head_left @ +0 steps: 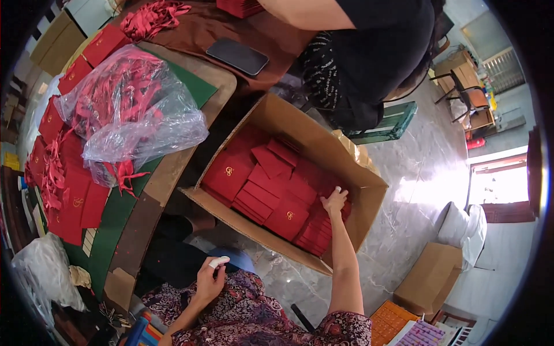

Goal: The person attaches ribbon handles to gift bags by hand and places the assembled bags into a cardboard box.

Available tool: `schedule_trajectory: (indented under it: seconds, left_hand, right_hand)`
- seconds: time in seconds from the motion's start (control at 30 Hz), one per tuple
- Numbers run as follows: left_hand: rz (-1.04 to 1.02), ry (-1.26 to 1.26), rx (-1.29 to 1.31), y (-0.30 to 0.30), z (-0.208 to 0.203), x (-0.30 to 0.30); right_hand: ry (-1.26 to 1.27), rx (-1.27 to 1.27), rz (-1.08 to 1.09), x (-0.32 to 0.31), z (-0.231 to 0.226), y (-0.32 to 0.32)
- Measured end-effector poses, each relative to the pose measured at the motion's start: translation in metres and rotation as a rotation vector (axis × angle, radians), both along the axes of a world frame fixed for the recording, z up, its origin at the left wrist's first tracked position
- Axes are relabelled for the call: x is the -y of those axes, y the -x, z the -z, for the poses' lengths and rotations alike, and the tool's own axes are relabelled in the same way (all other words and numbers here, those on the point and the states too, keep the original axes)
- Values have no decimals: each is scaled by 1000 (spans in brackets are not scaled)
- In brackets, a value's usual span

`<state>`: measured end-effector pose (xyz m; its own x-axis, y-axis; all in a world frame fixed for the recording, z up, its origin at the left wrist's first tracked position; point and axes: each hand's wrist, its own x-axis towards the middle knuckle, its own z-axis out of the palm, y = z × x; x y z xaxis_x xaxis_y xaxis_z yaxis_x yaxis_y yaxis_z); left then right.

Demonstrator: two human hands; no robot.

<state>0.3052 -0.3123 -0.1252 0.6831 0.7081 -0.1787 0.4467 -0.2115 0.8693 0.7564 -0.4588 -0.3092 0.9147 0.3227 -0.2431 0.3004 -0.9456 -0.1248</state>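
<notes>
A cardboard box (pixel 288 254) stands open in front of me, filled with rows of flat red envelope-like pieces (pixel 254 196), some with a gold emblem. My right hand (pixel 334 200) reaches over the box's near right side. Its fingers are spread and touch the pieces at the right end; one fingertip has a white cover. What lies beneath the fingers is partly hidden. My left hand (pixel 209 279) is above my lap, loosely curled with its fingers apart and a white cover on one finger. Nothing shows in it.
On the green-topped table (pixel 124 222) at left lie more red pieces (pixel 75 202) and a clear plastic bag (pixel 133 109) of red ribbons. A black phone (pixel 238 56) rests on brown cloth. Another person (pixel 381 63) sits beyond the box. A closed carton (pixel 428 277) stands right.
</notes>
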Motion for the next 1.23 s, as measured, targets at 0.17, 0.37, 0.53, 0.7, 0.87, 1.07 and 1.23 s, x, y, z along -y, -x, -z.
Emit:
schedule_trajectory:
  seconds: [0.17, 0.37, 0.53, 0.7, 0.87, 1.07, 1.23]
  left_hand:
    - [-55, 66, 12, -1, 2, -3]
    - [-65, 88, 11, 1, 9, -5]
    - [-82, 127, -4, 4, 13, -8]
    - [-68, 169, -17, -1, 13, -11]
    - [-113, 174, -19, 5, 20, -15]
    - [-143, 232, 2, 2, 16, -21]
    - [-145, 251, 1, 5, 23, -23]
  right_hand:
    - [-159, 76, -95, 37, 22, -2]
    - [-185, 63, -90, 36, 10, -4]
    - [-47, -7, -137, 20, -5, 10]
    - [-10, 93, -137, 43, 7, 10]
    - [-78, -52, -182, 42, -5, -12]
    - [-73, -85, -234, 42, -14, -20]
    - [-6, -175, -177, 42, -20, -29]
